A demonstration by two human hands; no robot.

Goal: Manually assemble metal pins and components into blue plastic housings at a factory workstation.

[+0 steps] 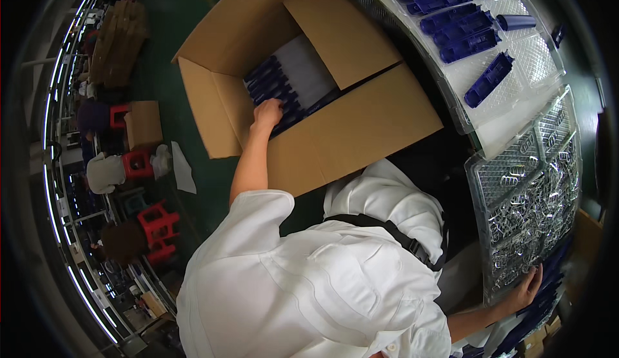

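My left hand [267,113] reaches into an open cardboard box [361,122], over a row of long dark blue plastic housings [265,77]. Its fingers are curled closed at the row's near end; what they hold, if anything, is hidden. Far to the right, my right hand [527,289] lies at the near corner of a clear plastic tray [475,193] with many small shiny metal parts [525,219]. Its fingers look stretched out and slightly apart, with nothing visible in them. More dark blue pieces [548,293] lie just beyond those fingers.
Blue half-shell housings [489,79] lie on a clear textured sheet [480,122] at the upper right. White lining [313,68] shows inside the box, whose flaps stand outward. Across the green floor [177,116] are red stools [157,224], seated people and a long lit workbench.
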